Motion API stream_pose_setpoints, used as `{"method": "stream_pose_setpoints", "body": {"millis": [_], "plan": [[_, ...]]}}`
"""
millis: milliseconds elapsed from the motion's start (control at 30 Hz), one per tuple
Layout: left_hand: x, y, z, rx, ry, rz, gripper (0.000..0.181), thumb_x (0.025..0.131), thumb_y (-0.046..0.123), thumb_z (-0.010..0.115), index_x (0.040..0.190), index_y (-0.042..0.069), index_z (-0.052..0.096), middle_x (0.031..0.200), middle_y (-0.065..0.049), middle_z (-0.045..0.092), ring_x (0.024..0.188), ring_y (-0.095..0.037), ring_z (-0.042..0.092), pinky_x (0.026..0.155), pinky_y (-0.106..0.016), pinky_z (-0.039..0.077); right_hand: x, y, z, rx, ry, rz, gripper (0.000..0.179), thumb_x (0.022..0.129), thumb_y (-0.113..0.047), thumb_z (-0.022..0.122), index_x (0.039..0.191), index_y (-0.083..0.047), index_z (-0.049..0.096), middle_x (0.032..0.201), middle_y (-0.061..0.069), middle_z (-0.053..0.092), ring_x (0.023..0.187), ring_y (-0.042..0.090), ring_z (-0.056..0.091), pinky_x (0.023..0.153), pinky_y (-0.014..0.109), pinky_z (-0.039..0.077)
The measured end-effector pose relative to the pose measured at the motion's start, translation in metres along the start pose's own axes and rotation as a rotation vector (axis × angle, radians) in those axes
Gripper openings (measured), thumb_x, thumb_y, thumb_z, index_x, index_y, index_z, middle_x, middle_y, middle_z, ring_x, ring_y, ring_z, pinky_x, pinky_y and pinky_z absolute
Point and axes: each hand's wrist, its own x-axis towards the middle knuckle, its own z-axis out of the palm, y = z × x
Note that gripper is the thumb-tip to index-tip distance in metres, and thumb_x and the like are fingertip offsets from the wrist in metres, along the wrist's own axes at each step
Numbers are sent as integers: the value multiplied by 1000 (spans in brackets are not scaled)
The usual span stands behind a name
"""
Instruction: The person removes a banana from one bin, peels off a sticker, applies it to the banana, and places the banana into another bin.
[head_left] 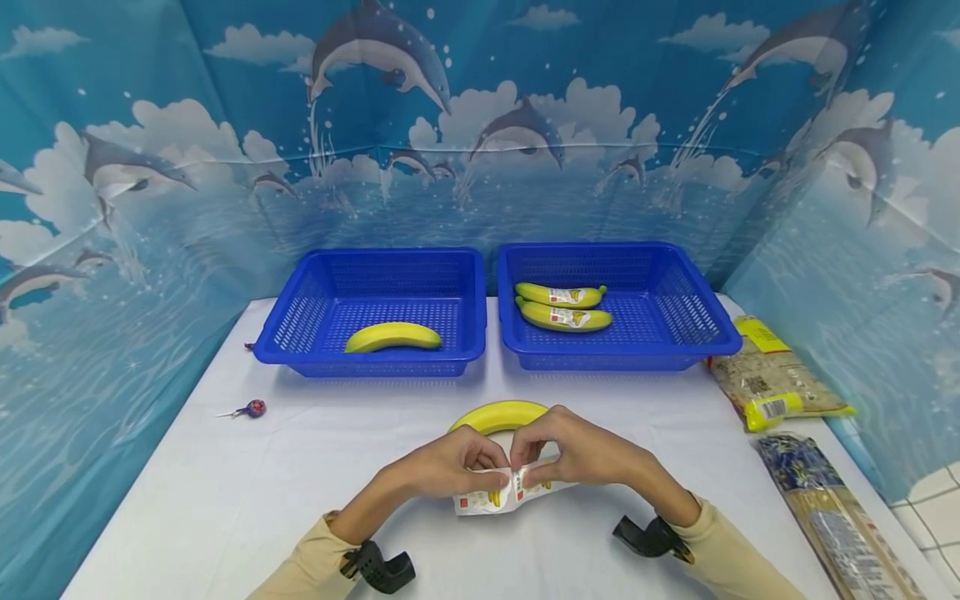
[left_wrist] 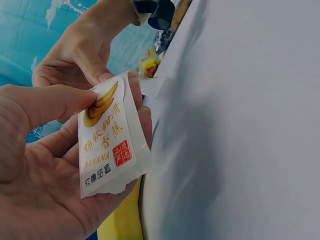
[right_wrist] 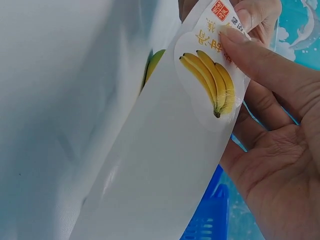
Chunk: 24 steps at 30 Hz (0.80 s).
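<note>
Both hands meet over the front of the table on a white strip of banana stickers (head_left: pixel 480 502). My left hand (head_left: pixel 455 462) pinches one part of it between thumb and fingers; in the left wrist view a sticker (left_wrist: pixel 107 135) with printed bananas and lettering faces up. My right hand (head_left: pixel 573 450) pinches the other part, where the right wrist view shows another banana sticker (right_wrist: pixel 207 82) on a long pale backing (right_wrist: pixel 150 165). Just beyond the hands lies a yellow banana (head_left: pixel 501 415), its lower side partly hidden by them.
A blue basket (head_left: pixel 375 364) at the back left holds one plain banana (head_left: pixel 393 336). The right blue basket (head_left: pixel 607 362) holds two bananas with stickers (head_left: pixel 566 317). A lollipop (head_left: pixel 256 408) lies at left; a brown bag (head_left: pixel 776 379) and a noodle pack (head_left: pixel 832 517) lie along the right edge.
</note>
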Motion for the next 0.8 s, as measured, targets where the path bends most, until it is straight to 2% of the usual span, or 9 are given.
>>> {"method": "stream_pose_setpoints", "body": {"millis": [300,600,800], "plan": [[0,-2,-1,2,-14,26,15,104,4,68,109,-6,77,95,-10,80,81,-4,68,75,-17,56,1,0,0,9,-18,14,17,89,-5,88,96,-15,77,91,-11,75,90,2,70,85,29,64],[2,-4,1,21,-7,15,12,104,3,68,105,-3,78,87,3,76,78,-2,65,71,-16,52,0,1,-2,19,-41,14,17,89,-3,88,92,-14,76,86,-12,73,87,2,69,85,29,64],[2,-5,1,21,8,-1,11,104,3,68,103,-2,78,86,4,76,74,-2,64,68,-16,51,0,1,-3,18,-31,-26,14,90,-7,88,94,-14,76,88,-10,74,89,3,69,85,32,65]]}}
